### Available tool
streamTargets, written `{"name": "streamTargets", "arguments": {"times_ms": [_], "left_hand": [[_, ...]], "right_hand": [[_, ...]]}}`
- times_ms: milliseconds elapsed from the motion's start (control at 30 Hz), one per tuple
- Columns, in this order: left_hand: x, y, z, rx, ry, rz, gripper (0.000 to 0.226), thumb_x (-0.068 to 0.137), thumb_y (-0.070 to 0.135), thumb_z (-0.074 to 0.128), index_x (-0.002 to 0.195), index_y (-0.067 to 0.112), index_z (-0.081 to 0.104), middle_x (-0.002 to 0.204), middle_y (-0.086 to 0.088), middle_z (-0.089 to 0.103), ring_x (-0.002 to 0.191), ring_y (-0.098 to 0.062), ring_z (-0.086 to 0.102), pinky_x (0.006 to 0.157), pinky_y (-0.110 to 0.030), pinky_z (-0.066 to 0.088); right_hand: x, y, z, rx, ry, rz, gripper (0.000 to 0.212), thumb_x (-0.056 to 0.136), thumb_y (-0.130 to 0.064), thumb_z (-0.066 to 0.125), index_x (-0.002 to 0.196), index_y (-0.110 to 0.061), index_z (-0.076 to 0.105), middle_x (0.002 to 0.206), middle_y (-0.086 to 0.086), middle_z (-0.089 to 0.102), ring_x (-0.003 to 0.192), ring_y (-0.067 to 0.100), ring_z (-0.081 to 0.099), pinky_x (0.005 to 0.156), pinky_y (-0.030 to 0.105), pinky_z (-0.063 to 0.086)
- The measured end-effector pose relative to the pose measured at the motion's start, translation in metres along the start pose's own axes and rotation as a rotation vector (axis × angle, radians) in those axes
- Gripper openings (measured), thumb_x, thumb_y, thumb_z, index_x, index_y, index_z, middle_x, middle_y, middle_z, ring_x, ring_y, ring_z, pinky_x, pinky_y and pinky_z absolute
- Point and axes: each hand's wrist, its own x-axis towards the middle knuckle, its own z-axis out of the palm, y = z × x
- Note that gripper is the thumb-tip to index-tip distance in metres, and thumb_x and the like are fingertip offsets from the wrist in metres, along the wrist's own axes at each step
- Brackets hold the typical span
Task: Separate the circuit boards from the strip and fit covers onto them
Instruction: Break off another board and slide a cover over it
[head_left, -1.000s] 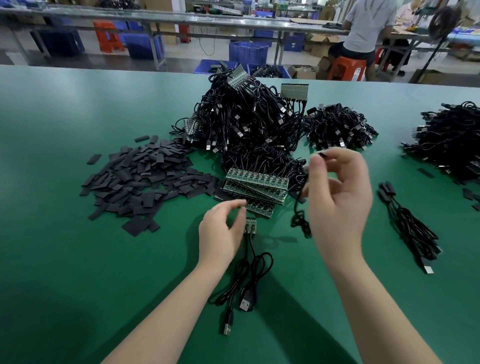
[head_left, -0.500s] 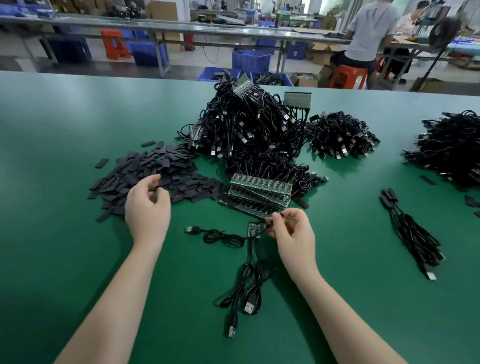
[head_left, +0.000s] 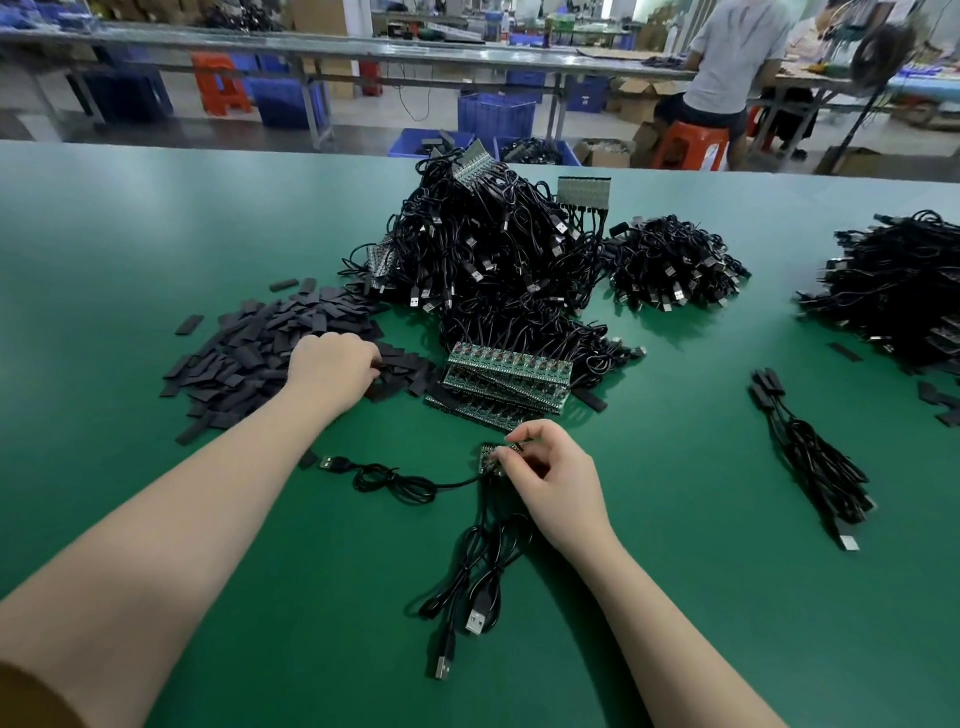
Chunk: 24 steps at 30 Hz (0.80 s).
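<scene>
My left hand (head_left: 332, 364) reaches into the heap of flat black covers (head_left: 270, 348) at the left, fingers curled down on the covers at its right edge. Whether it grips one is hidden. My right hand (head_left: 545, 473) pinches a small green circuit board (head_left: 488, 460) with black USB cables (head_left: 478, 582) trailing toward me and one cable (head_left: 384, 478) running left. Just beyond lies a stack of unbroken green board strips (head_left: 506, 382) with cables attached.
A tall pile of cabled strips (head_left: 493, 249) stands behind the stack, a smaller cable pile (head_left: 675, 265) to its right, another heap (head_left: 898, 291) at the far right. A bundle of covered cables (head_left: 810, 452) lies right of my hand. A person sits beyond the green table (head_left: 675, 519).
My left hand went from the small board out to the cover heap and then deeper right into it. My right hand came down from mid-air and took hold of the small board.
</scene>
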Motion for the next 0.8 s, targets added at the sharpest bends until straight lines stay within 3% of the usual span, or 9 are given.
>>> {"name": "streamTargets", "arguments": {"times_ms": [133,233,333,500,633,700,800], "left_hand": [[0.001,0.004,0.001,-0.019,-0.028,0.0,0.029,0.102,0.03,0.049,0.127,0.027,0.064,0.115,-0.004,0.065,0.096,-0.027,0.065,0.073,-0.034,0.053],[0.001,0.004,0.001,-0.066,-0.066,-0.03,0.032,0.103,0.029,0.046,0.131,0.026,0.061,0.12,-0.007,0.06,0.1,-0.03,0.062,0.077,-0.037,0.053],[0.0,0.003,0.002,-0.132,-0.102,-0.057,0.032,0.103,0.031,0.045,0.132,0.025,0.057,0.126,-0.008,0.056,0.107,-0.031,0.059,0.083,-0.04,0.051],[-0.001,0.002,0.005,-0.179,-0.051,-0.082,0.024,0.101,0.027,0.051,0.123,0.023,0.06,0.117,-0.004,0.063,0.102,-0.027,0.061,0.08,-0.039,0.052],[-0.003,0.001,0.004,-0.343,-0.063,-0.171,0.031,0.098,0.028,0.057,0.129,0.022,0.06,0.125,-0.004,0.064,0.111,-0.026,0.06,0.085,-0.041,0.053],[-0.011,0.005,0.003,-0.529,0.04,-0.247,0.032,0.098,0.027,0.058,0.129,0.02,0.062,0.125,-0.004,0.065,0.11,-0.026,0.06,0.085,-0.043,0.054],[-0.039,0.02,-0.003,-0.713,0.352,-0.228,0.031,0.096,0.022,0.061,0.126,0.015,0.065,0.12,-0.004,0.066,0.108,-0.023,0.06,0.088,-0.041,0.052]], "right_hand": [[0.0,0.001,-0.001,0.032,0.009,-0.004,0.012,0.09,-0.03,0.069,0.088,-0.035,0.058,0.079,-0.013,0.072,0.065,0.018,0.06,0.058,0.021,0.044],[0.0,0.002,-0.001,0.036,0.002,-0.009,0.013,0.09,-0.03,0.069,0.088,-0.036,0.057,0.077,-0.013,0.071,0.059,0.012,0.054,0.056,0.017,0.041],[0.001,0.003,-0.001,0.037,0.002,-0.014,0.014,0.09,-0.03,0.069,0.087,-0.037,0.057,0.076,-0.014,0.07,0.065,0.018,0.06,0.057,0.016,0.043],[0.001,0.004,0.0,0.049,0.003,-0.005,0.014,0.09,-0.03,0.069,0.087,-0.038,0.058,0.077,-0.01,0.07,0.071,0.023,0.062,0.059,0.023,0.046],[0.001,0.003,-0.001,0.05,0.011,-0.006,0.013,0.09,-0.029,0.069,0.086,-0.036,0.058,0.077,-0.011,0.07,0.07,0.019,0.062,0.06,0.023,0.047],[0.001,0.003,-0.002,0.046,0.015,-0.004,0.014,0.089,-0.03,0.07,0.086,-0.036,0.059,0.077,-0.012,0.069,0.065,0.012,0.06,0.057,0.015,0.044],[0.001,0.004,-0.001,0.054,0.026,0.002,0.014,0.088,-0.029,0.072,0.084,-0.036,0.06,0.078,-0.015,0.069,0.068,0.007,0.062,0.06,0.012,0.046]]}}
